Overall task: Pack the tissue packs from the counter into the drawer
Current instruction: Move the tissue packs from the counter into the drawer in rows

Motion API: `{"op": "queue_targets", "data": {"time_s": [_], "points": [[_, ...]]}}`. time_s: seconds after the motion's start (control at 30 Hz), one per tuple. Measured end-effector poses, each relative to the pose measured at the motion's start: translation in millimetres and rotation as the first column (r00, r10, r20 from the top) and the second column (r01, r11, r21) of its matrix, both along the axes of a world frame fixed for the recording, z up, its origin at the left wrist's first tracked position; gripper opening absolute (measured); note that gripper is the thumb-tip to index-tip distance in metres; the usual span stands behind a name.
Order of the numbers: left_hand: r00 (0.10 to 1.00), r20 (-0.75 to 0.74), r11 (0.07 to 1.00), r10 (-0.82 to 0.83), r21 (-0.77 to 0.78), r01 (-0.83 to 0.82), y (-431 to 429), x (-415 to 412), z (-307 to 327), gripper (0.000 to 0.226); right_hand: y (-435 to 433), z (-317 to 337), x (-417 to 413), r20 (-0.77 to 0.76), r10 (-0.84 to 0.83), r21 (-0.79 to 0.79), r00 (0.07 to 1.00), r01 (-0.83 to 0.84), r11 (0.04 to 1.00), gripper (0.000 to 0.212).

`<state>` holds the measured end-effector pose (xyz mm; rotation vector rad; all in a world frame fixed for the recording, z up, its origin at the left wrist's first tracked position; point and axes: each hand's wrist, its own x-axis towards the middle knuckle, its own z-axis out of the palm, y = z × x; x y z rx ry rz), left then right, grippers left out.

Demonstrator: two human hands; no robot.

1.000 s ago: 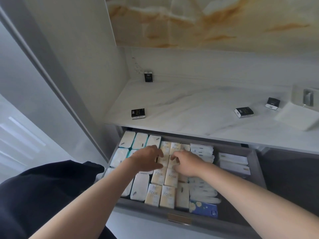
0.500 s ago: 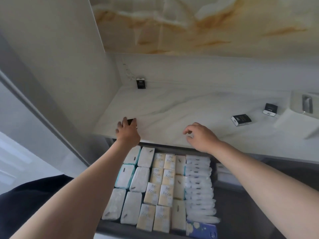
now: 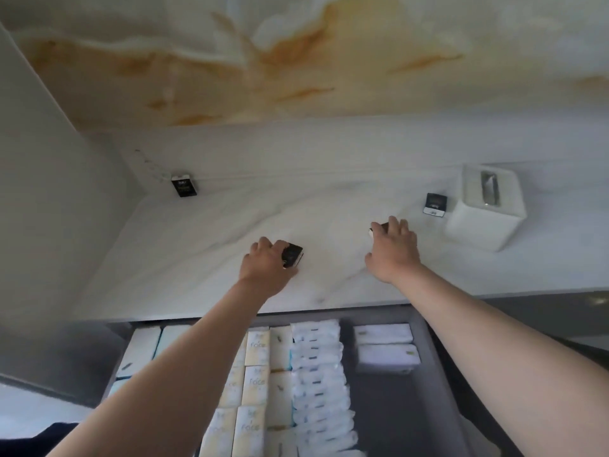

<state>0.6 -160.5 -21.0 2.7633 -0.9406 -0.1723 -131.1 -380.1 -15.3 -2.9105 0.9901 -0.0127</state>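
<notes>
Left grip (image 3: 268, 263) around small black pack (image 3: 292, 255)

Bare forearms, dark garment (image 3: 49, 435) below.

Counter (image 3: 230, 225): pale marble-look stone with faint grey veins, smooth, soft sheen. Wall panel (image 3: 296, 61) above it: glossy onyx-like slab, cream with amber streaks. Side panel (image 3: 49, 192): plain matt off-white. Drawer (image 3: 395, 407): matt dark grey inside, smooth. Tissue packs in drawer (image 3: 316, 374): thin plastic film, slightly crinkled and shiny; the cream ones (image 3: 257, 384) look smoother, printed wrap. Small black packs (image 3: 435, 204) on the counter: glossy wrap with white edge. Tissue box (image 3: 484, 222): white, matt, smooth, looks like plastic; slot insert reflective, material unclear.
</notes>
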Motion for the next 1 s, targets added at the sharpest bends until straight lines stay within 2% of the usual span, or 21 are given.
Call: {"op": "queue_targets", "data": {"time_s": [0.07, 0.13, 0.3, 0.4, 0.47, 0.6, 0.7, 0.83, 0.87, 1.0], "points": [[1.000, -0.022, 1.000, -0.021, -0.017, 0.020, -20.8, -7.0, 1.1, 0.059, -6.5, -4.7, -3.5, -0.047, -0.047, 0.055, 0.998, 0.050, 0.997, 0.063], [0.998, -0.054, 0.997, -0.040, -0.061, 0.036, -35.0, -11.3, 1.2, 0.057, -9.7, -9.6, -6.2, -0.060, 0.023, 0.094, 0.998, -0.017, 0.995, 0.063], [0.990, -0.109, 0.993, -0.087, -0.091, 0.078, -42.3, -13.0, 0.4, 0.053, -2.6, -3.8, -2.4, 0.135, 0.222, 0.112, 0.966, -0.238, 0.965, 0.056], [0.988, -0.114, 0.991, -0.106, -0.097, 0.095, -34.8, -12.1, -0.2, 0.054, 3.3, -5.5, 1.7, 0.131, 0.259, 0.117, 0.957, -0.275, 0.954, 0.052], [0.989, -0.107, 0.989, -0.100, -0.124, 0.086, -29.3, -12.2, 0.9, 0.053, 5.6, -7.4, -0.4, 0.095, 0.247, 0.202, 0.964, -0.261, 0.944, 0.052], [0.986, -0.091, 0.990, -0.138, -0.009, 0.137, -17.4, -10.2, 7.4, 0.063, 11.2, -3.4, -1.3, 0.070, 0.265, 0.151, 0.962, -0.273, 0.950, 0.052], [0.989, -0.103, 0.995, -0.102, -0.001, 0.103, -12.6, -11.6, 8.8, 0.069, 18.0, 1.2, 1.5, 0.064, 0.257, 0.223, 0.964, -0.264, 0.938, 0.046], [0.997, -0.051, 0.997, -0.064, -0.055, 0.061, -16.7, -17.6, 8.2, 0.043, 25.6, 2.3, 2.8, 0.045, 0.208, 0.275, 0.977, -0.212, 0.938, 0.052], [0.996, -0.049, 0.996, -0.078, -0.046, 0.076, -17.4, -18.4, 9.8, 0.044, 26.5, 1.9, 3.0, 0.049, 0.199, 0.273, 0.979, -0.204, 0.940, 0.054], [0.986, -0.017, 0.986, -0.163, -0.043, 0.162, -13.3, -13.8, 10.9, 0.071, 25.9, -0.8, 2.3, 0.118, 0.159, 0.358, 0.980, -0.192, 0.914, 0.066]]}}
